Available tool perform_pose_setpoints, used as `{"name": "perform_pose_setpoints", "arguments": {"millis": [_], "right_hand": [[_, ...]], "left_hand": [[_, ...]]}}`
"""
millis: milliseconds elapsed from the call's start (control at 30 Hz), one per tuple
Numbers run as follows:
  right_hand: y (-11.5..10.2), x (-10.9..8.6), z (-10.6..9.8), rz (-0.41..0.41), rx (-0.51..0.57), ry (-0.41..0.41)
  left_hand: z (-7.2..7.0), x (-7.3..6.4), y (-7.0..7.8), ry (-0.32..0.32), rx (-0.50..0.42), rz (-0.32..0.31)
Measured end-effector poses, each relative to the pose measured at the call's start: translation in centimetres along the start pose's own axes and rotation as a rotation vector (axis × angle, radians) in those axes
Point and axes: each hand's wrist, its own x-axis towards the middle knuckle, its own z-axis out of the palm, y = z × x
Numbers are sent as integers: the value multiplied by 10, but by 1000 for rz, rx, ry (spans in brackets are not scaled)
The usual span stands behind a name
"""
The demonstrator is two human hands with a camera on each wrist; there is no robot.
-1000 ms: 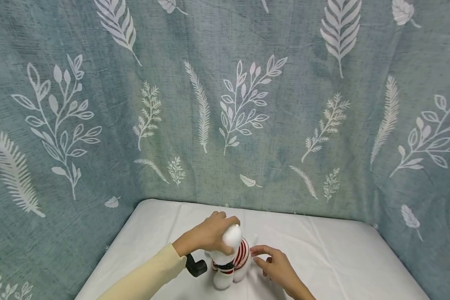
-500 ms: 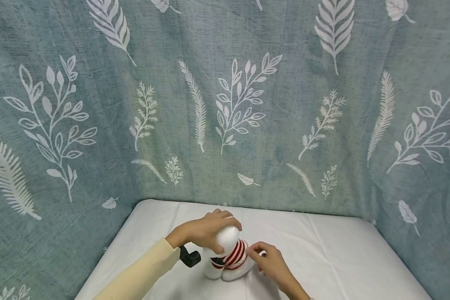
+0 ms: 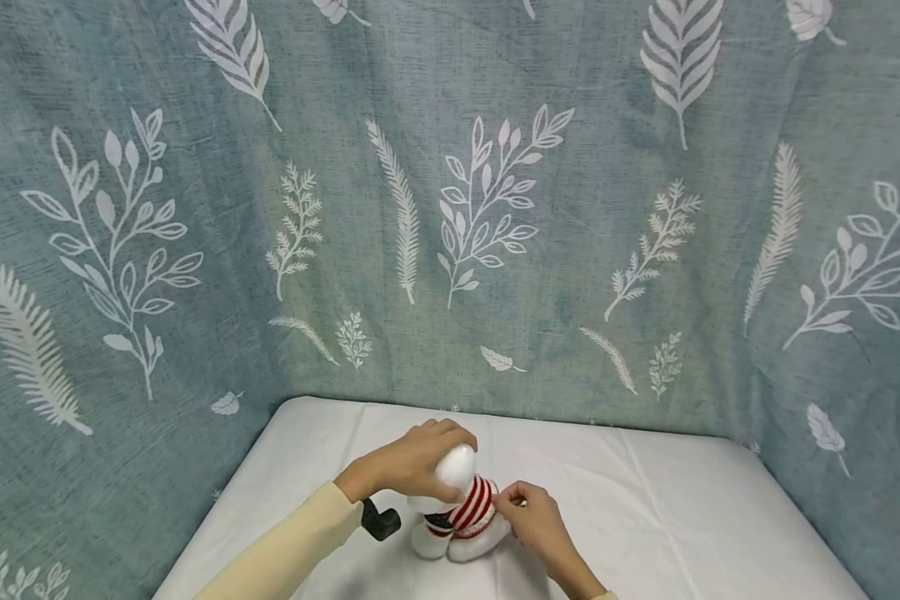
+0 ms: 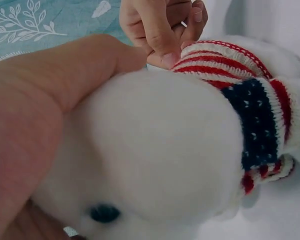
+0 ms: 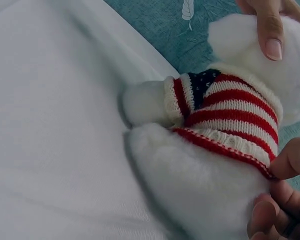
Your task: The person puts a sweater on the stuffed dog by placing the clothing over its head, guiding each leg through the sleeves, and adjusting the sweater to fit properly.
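Note:
A white plush toy animal (image 3: 456,468) is on the white-covered table, dressed in a knitted sweater (image 5: 235,107) with red and white stripes and a navy, white-flecked part. My left hand (image 3: 408,462) grips the toy's head from above, thumb and fingers spread around it. A dark eye (image 4: 105,213) shows low in the left wrist view. On the toy's other side, my right hand (image 3: 532,517) pinches the sweater's hem between thumb and fingers. The right wrist view shows white fur (image 5: 190,185) just below that hem. Part of the toy's face is hidden.
White cloth (image 3: 630,517) with light creases covers the table. Blue-green curtains (image 3: 420,208) with white leaf prints hang behind it and at both sides. A black camera piece (image 3: 380,521) sticks out below my left wrist.
The toy has tilted and turned, so more of its striped side shows. My right hand, loosely beside the sweater a second ago, now pinches its hem.

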Motion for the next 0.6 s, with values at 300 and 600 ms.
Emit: {"name": "perform_pose_setpoints", "arguments": {"millis": [300, 600], "right_hand": [[10, -7, -4, 62, -40, 43], [8, 5, -6, 74, -50, 53]], "left_hand": [[1, -3, -9, 9, -15, 24], [5, -2, -4, 53, 16, 88]]}}
